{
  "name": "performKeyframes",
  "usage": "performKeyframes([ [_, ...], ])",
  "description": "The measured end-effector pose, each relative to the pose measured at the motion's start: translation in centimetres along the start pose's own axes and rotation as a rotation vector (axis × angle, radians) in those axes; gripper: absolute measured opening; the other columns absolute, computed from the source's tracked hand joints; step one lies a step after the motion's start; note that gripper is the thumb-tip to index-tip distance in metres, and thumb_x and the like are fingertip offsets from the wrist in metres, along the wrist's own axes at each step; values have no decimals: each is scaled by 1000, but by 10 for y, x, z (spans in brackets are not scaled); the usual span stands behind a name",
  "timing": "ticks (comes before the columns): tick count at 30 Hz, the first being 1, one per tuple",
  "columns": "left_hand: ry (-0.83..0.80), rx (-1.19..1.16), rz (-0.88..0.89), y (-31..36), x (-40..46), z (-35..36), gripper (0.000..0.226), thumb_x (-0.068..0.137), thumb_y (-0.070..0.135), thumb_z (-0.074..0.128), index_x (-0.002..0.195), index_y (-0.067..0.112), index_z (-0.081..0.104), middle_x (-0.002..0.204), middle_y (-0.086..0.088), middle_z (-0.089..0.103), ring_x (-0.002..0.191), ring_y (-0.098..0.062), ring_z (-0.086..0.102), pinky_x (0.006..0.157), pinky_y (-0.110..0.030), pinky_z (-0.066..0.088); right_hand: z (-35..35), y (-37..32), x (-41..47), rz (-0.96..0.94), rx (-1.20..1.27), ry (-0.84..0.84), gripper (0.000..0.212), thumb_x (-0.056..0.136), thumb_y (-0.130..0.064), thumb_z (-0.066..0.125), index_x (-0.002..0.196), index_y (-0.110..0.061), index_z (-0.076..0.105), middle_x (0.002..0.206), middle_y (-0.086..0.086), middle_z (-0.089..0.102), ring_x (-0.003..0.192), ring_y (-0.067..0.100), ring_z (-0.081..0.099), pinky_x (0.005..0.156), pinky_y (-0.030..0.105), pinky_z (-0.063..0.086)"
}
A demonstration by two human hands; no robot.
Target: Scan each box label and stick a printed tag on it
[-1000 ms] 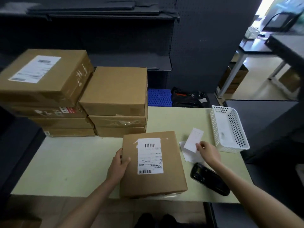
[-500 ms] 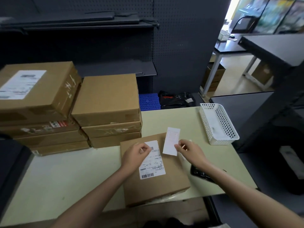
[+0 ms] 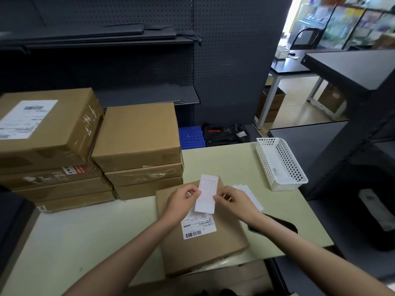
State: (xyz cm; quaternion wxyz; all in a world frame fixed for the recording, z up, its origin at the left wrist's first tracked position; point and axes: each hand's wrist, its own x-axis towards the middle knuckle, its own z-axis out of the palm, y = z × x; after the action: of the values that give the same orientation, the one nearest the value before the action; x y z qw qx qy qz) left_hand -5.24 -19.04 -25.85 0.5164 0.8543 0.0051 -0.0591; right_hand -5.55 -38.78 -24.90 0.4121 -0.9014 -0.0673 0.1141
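Note:
A flat cardboard box (image 3: 213,244) lies at the table's front edge, with a white shipping label (image 3: 197,226) and barcode on its top. Above the box I hold a white printed tag (image 3: 207,193) upright. My left hand (image 3: 181,202) pinches the tag's left edge and my right hand (image 3: 234,201) pinches its right edge. The tag covers the upper part of the label. A black handheld scanner (image 3: 280,225) lies on the table to the right of the box, partly hidden by my right forearm.
Two stacks of cardboard boxes (image 3: 136,150) stand at the back left of the pale table (image 3: 70,238). A white perforated basket (image 3: 282,165) sits at the back right. More white tags (image 3: 251,196) lie beside the box. Dark shelving stands behind.
My right hand brought the tag from the table's right side over the box. My left hand left the box's side and took the tag's left edge.

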Motion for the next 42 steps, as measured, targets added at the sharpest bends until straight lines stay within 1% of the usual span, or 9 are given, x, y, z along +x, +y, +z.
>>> performKeyframes([
  [2, -6, 38, -10, -3, 1, -4, 21, 90, 25, 61, 70, 30, 60, 66, 11, 61, 60, -6, 49, 62, -28, 37, -6, -2, 1, -4, 58, 60, 9, 91, -31, 62, 88, -26, 68, 93, -13, 66, 84, 10, 60, 79, 26, 48],
  [5, -21, 94, -19, -6, 2, -11, 15, 88, 32, 60, 74, 30, 61, 73, 9, 64, 63, -7, 50, 63, -29, 38, -18, -5, 4, -3, 112, 112, 7, 91, -28, 63, 87, -31, 69, 93, -14, 68, 80, 5, 58, 73, 18, 44],
  [10, -11, 175, 33, -4, -2, -16, 13, 90, 26, 60, 77, 24, 62, 76, 13, 58, 65, -7, 45, 64, -28, 35, -25, -10, 9, -29, 122, 120, 15, 89, -28, 65, 81, -40, 67, 92, -19, 68, 78, 3, 58, 76, 21, 45],
  [14, -11, 238, 59, -3, -5, -19, 13, 90, 26, 61, 78, 24, 62, 75, 17, 56, 65, -6, 45, 62, -28, 34, -22, -15, 13, -58, 109, 93, 20, 89, -21, 65, 80, -39, 66, 91, -14, 68, 77, 5, 58, 75, 22, 45],
  [17, -9, 269, 64, -2, -8, -20, 14, 90, 26, 60, 77, 25, 60, 75, 18, 55, 65, -4, 45, 60, -27, 33, -17, -14, 15, -58, 101, 77, 16, 88, -19, 65, 80, -32, 68, 91, -11, 69, 78, 8, 59, 75, 23, 46],
  [23, -9, 252, 65, -6, -11, -23, 14, 90, 24, 60, 76, 25, 60, 78, 13, 57, 65, -5, 45, 61, -28, 34, -13, -11, 18, -67, 73, 76, 9, 88, -19, 64, 83, -24, 70, 88, -9, 70, 72, 4, 56, 71, 22, 47],
  [26, -8, 260, 61, -6, -14, -23, 16, 90, 23, 60, 75, 25, 59, 75, 13, 55, 63, -5, 44, 58, -26, 32, -11, -10, 18, -68, 60, 70, 8, 88, -20, 64, 83, -24, 70, 86, -8, 70, 71, 3, 57, 71, 22, 47],
  [32, -15, 275, 50, -6, -17, -24, 23, 91, 24, 59, 71, 32, 53, 72, 15, 52, 62, -3, 43, 55, -20, 28, -11, -12, 17, -79, 60, 66, 11, 88, -18, 64, 80, -25, 68, 84, -8, 69, 65, -1, 53, 65, 14, 43],
  [42, -4, 284, 36, -9, -18, -23, 23, 90, 27, 59, 69, 33, 54, 74, 15, 53, 64, -1, 44, 56, -21, 29, -8, -12, 15, -69, 48, 61, 11, 87, -17, 62, 80, -23, 67, 77, -15, 66, 64, -3, 53, 63, 12, 43],
])
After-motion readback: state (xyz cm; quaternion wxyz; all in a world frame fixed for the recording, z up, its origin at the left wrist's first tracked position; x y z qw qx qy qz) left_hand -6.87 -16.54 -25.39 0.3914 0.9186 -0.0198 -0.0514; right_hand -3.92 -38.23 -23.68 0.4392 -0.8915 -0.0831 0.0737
